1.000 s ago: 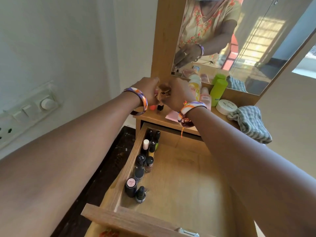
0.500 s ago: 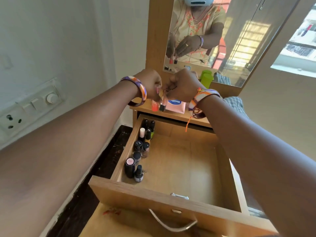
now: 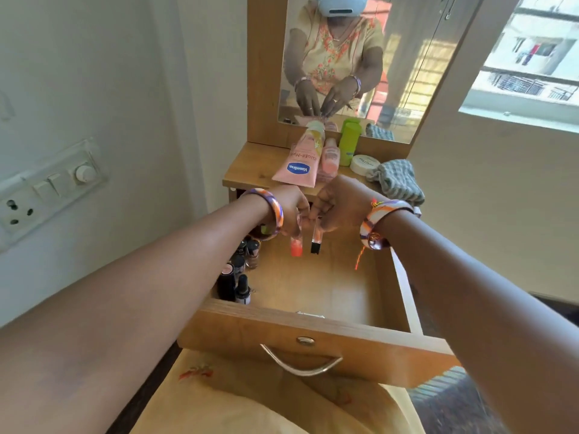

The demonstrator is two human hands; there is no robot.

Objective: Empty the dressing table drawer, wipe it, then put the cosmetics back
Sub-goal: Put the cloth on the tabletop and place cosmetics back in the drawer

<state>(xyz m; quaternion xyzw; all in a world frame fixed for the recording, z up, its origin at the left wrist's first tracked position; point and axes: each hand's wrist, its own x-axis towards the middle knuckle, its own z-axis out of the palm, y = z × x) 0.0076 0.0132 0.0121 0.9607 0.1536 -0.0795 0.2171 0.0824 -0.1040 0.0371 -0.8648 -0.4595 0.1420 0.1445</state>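
The wooden drawer (image 3: 316, 339) is pulled out below the dressing table top (image 3: 250, 166). Above its back part, my left hand (image 3: 289, 211) pinches a slim tube with an orange-red end (image 3: 295, 247). Right beside it, my right hand (image 3: 340, 203) pinches a clear tube with a black end (image 3: 315, 241). Both tubes hang downward. Several small dark bottles (image 3: 238, 277) stand in a row along the drawer's left wall. On the top lie a pink Vaseline tube (image 3: 299, 166), a pink bottle (image 3: 329, 158), a green bottle (image 3: 349, 140) and a white jar (image 3: 363, 164).
A grey checked cloth (image 3: 396, 181) lies at the right end of the top. The mirror (image 3: 354, 57) stands behind it. A switch panel (image 3: 50, 189) is on the left wall, a window (image 3: 529, 57) at the right. Yellow fabric (image 3: 266, 402) lies below the drawer front.
Both hands have come back from the table top and lowered over the drawer, carrying the two tubes. The view has tilted down, showing the drawer front and handle.
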